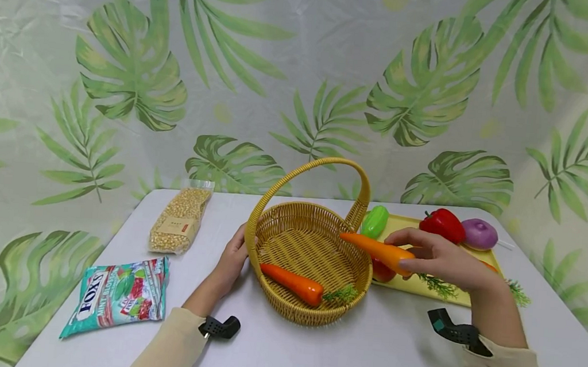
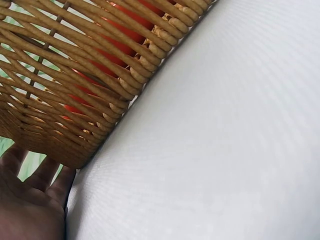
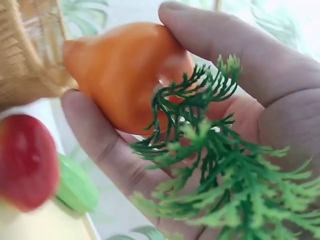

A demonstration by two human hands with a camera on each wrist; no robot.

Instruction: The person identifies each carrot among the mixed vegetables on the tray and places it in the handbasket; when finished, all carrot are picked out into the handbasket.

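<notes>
One carrot [image 1: 376, 249] is pinched in the right hand [image 1: 448, 262]; the left hand [image 1: 228, 263], spread, touches a basket [image 1: 304, 246].

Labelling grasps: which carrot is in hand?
The carrot held in the right hand; another carrot lies inside the wicker basket, while a third carrot, mostly hidden, is on the yellow tray.

Basket [image 1: 299, 244] between candy bag [image 1: 122, 294], left, and tray [image 1: 403, 224], right — one carrot [image 1: 293, 284] inside.

Left grip [image 1: 231, 259] partly behind basket [image 1: 295, 238]
</notes>
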